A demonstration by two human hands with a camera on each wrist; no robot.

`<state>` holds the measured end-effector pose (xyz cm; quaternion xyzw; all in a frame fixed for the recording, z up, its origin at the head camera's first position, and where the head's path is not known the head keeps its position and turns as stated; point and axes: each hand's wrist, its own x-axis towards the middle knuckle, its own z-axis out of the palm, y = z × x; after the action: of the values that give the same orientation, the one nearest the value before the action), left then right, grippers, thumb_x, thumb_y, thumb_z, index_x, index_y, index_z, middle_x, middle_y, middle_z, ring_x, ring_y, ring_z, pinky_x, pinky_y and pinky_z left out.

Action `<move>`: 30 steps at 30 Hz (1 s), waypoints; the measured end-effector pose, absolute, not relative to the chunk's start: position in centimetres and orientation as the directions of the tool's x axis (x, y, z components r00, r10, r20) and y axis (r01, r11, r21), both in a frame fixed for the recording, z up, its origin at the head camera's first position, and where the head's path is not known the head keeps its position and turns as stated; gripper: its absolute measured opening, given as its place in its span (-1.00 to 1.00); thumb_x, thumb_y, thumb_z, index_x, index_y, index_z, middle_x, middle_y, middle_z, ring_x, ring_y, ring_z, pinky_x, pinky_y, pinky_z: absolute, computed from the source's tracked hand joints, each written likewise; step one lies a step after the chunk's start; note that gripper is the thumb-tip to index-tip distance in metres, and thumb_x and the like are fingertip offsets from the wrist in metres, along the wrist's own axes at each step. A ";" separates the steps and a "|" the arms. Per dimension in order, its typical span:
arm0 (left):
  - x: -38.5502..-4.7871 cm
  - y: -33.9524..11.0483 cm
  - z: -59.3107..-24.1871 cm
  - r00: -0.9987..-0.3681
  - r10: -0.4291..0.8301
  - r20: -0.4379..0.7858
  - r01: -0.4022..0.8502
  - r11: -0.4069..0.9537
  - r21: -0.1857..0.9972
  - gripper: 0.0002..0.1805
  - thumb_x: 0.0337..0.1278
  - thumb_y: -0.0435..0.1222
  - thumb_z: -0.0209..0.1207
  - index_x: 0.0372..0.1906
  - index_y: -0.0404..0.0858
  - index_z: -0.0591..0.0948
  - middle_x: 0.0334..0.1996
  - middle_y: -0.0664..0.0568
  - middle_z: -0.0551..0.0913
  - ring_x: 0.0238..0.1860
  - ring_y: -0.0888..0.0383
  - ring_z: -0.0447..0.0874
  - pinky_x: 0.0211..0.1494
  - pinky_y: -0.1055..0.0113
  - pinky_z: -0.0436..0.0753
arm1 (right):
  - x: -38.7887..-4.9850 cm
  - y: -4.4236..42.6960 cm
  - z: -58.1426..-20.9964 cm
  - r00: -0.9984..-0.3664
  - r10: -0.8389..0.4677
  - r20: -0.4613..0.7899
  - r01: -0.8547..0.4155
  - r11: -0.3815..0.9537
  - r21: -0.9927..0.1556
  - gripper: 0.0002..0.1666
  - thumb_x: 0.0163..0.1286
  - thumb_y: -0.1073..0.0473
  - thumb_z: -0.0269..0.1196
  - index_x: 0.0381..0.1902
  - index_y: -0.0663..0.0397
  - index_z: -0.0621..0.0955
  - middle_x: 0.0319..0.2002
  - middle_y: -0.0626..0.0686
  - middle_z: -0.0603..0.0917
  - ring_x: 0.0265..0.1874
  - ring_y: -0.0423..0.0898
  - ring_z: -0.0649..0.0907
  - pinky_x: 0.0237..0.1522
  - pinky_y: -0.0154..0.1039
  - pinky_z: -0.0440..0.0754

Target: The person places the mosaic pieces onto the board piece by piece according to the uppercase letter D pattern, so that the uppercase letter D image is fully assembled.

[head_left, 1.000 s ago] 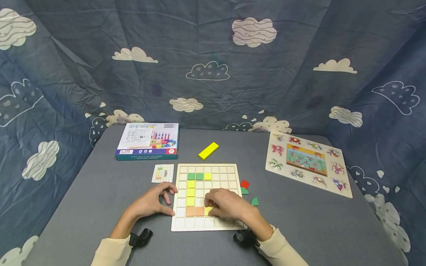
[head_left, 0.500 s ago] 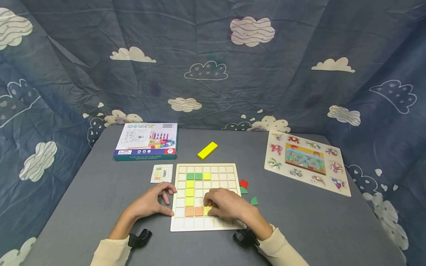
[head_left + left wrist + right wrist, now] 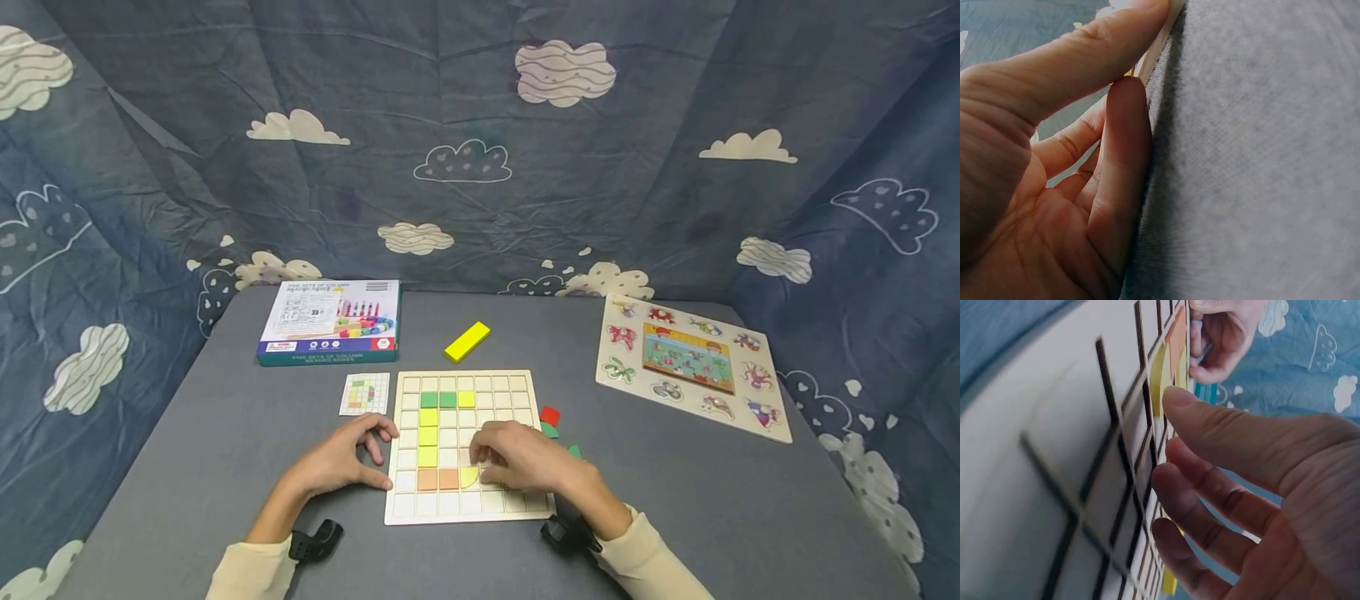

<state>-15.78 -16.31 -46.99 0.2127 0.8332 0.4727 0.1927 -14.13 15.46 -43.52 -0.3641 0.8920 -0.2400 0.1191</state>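
A wooden grid board (image 3: 470, 504) lies before me. It carries a column of yellow squares (image 3: 427, 437), two green squares (image 3: 438, 400) with a yellow square (image 3: 467, 399) beside them, and two orange squares (image 3: 438, 479). Right of the orange pair sits a yellow quarter-circle tile (image 3: 468, 477), also seen on the board in the right wrist view. My right hand (image 3: 525, 457) hovers just right of this tile, thumb and fingers apart, holding nothing visible. My left hand (image 3: 348, 452) touches the board's left edge with thumb and fingertips, fingers loosely bent.
A small pattern card (image 3: 364, 394) lies left of the board. To the right are a red tile (image 3: 550, 415) and green tiles (image 3: 550, 430). Behind are a yellow block (image 3: 467, 342), a boxed bead set (image 3: 326, 321) and a wooden picture puzzle (image 3: 690, 404).
My right hand has let go of the yellow quarter-circle tile and drawn slightly right, uncovering it on the board. My left hand stays at the board's edge.
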 end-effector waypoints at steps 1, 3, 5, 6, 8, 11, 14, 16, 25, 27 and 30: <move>-15.8 -16.3 -47.0 -0.835 0.537 -0.121 0.172 0.463 0.870 -0.30 -0.32 -0.28 0.63 0.05 -0.23 0.53 -0.14 -0.02 0.56 -0.30 0.16 0.57 0.05 0.35 0.42 | -14.2 15.8 -43.4 -0.713 -0.700 -0.038 -0.583 0.622 -0.523 -0.81 0.23 0.22 0.45 -0.22 0.00 0.66 -0.31 -0.08 0.62 -0.37 -0.23 0.55 -0.26 -0.40 0.52; -15.8 -16.3 -47.0 -0.835 0.537 -0.123 0.170 0.464 0.870 -0.30 -0.32 -0.28 0.63 0.05 -0.23 0.53 -0.15 -0.02 0.56 -0.30 0.16 0.57 0.04 0.34 0.42 | -14.2 16.7 -43.3 -0.725 -0.688 -0.037 -0.570 0.629 -0.529 -0.81 0.23 0.22 0.45 -0.22 0.00 0.65 -0.31 -0.09 0.62 -0.34 -0.22 0.57 -0.22 -0.39 0.53; -15.9 -16.3 -47.0 -0.834 0.538 -0.124 0.169 0.463 0.870 -0.30 -0.32 -0.28 0.63 0.05 -0.24 0.53 -0.15 -0.02 0.56 -0.30 0.15 0.56 0.03 0.35 0.43 | -14.2 17.6 -43.2 -0.738 -0.674 -0.039 -0.552 0.636 -0.540 -0.80 0.23 0.24 0.45 -0.21 0.02 0.65 -0.30 -0.08 0.62 -0.32 -0.20 0.58 -0.20 -0.36 0.54; -15.9 -16.4 -47.0 -0.834 0.538 -0.124 0.169 0.463 0.870 -0.30 -0.32 -0.28 0.63 0.05 -0.24 0.53 -0.15 -0.02 0.56 -0.30 0.15 0.56 0.03 0.35 0.44 | -14.2 18.2 -43.1 -0.744 -0.667 -0.036 -0.547 0.640 -0.539 -0.79 0.22 0.24 0.45 -0.21 0.03 0.65 -0.30 -0.07 0.62 -0.31 -0.19 0.58 -0.19 -0.35 0.54; -15.9 -16.4 -47.0 -0.833 0.539 -0.125 0.167 0.460 0.872 -0.30 -0.31 -0.29 0.63 0.05 -0.25 0.53 -0.15 -0.03 0.56 -0.30 0.15 0.56 0.00 0.36 0.45 | -14.3 19.3 -43.1 -0.756 -0.654 -0.032 -0.540 0.649 -0.536 -0.78 0.21 0.25 0.45 -0.20 0.04 0.65 -0.29 -0.07 0.63 -0.30 -0.18 0.58 -0.18 -0.34 0.54; -15.9 -16.4 -47.1 -0.832 0.541 -0.122 0.164 0.450 0.878 -0.30 -0.31 -0.30 0.62 0.05 -0.25 0.52 -0.13 -0.05 0.55 -0.30 0.15 0.56 0.00 0.37 0.45 | -14.3 21.0 -43.1 -0.779 -0.625 -0.042 -0.511 0.673 -0.536 -0.76 0.20 0.24 0.46 -0.19 0.04 0.65 -0.29 -0.08 0.64 -0.30 -0.18 0.59 -0.18 -0.30 0.55; -15.8 -16.4 -47.1 -0.831 0.543 -0.120 0.161 0.442 0.882 -0.30 -0.31 -0.30 0.62 0.05 -0.25 0.52 -0.12 -0.05 0.54 -0.30 0.15 0.56 0.01 0.38 0.44 | -14.3 22.8 -43.2 -0.801 -0.595 -0.072 -0.471 0.699 -0.538 -0.74 0.19 0.22 0.48 -0.18 0.02 0.66 -0.28 -0.10 0.64 -0.28 -0.19 0.59 -0.17 -0.26 0.56; -15.8 -16.3 -47.1 -0.832 0.542 -0.119 0.159 0.439 0.884 -0.30 -0.31 -0.30 0.62 0.05 -0.25 0.52 -0.12 -0.06 0.55 -0.30 0.15 0.56 0.02 0.38 0.43 | -14.4 23.9 -43.2 -0.810 -0.579 -0.095 -0.447 0.714 -0.539 -0.73 0.18 0.19 0.50 -0.19 0.00 0.65 -0.25 -0.11 0.65 -0.26 -0.19 0.60 -0.16 -0.22 0.58; -15.7 -16.4 -47.1 -0.829 0.550 -0.101 0.181 0.433 0.883 -0.30 -0.33 -0.30 0.63 0.04 -0.26 0.52 -0.14 -0.05 0.55 -0.30 0.18 0.56 0.01 0.39 0.43 | -14.7 26.6 -42.9 -0.820 -0.550 -0.157 -0.407 0.754 -0.515 -0.66 0.04 0.14 0.58 -0.26 -0.04 0.66 -0.29 -0.11 0.61 -0.29 -0.18 0.54 -0.20 -0.24 0.51; -15.7 -16.4 -47.1 -0.827 0.555 -0.091 0.188 0.426 0.885 -0.30 -0.33 -0.30 0.63 0.03 -0.27 0.52 -0.14 -0.05 0.55 -0.30 0.18 0.56 0.01 0.39 0.43 | -14.7 26.8 -42.9 -0.821 -0.546 -0.168 -0.401 0.760 -0.511 -0.63 0.01 0.18 0.59 -0.26 -0.04 0.65 -0.30 -0.12 0.60 -0.29 -0.20 0.54 -0.20 -0.25 0.50; -15.6 -16.4 -47.1 -0.824 0.560 -0.087 0.190 0.418 0.888 -0.30 -0.33 -0.30 0.62 0.04 -0.28 0.52 -0.14 -0.06 0.54 -0.30 0.18 0.56 0.01 0.39 0.44 | -14.6 27.0 -42.9 -0.823 -0.540 -0.176 -0.396 0.767 -0.505 -0.62 -0.03 0.25 0.59 -0.29 -0.03 0.63 -0.34 -0.12 0.58 -0.31 -0.20 0.51 -0.22 -0.27 0.48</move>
<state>-15.62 -16.38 -47.11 0.2284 0.8205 0.4887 0.1889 -14.63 26.98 -42.92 -0.2525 0.9266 -0.2296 0.1576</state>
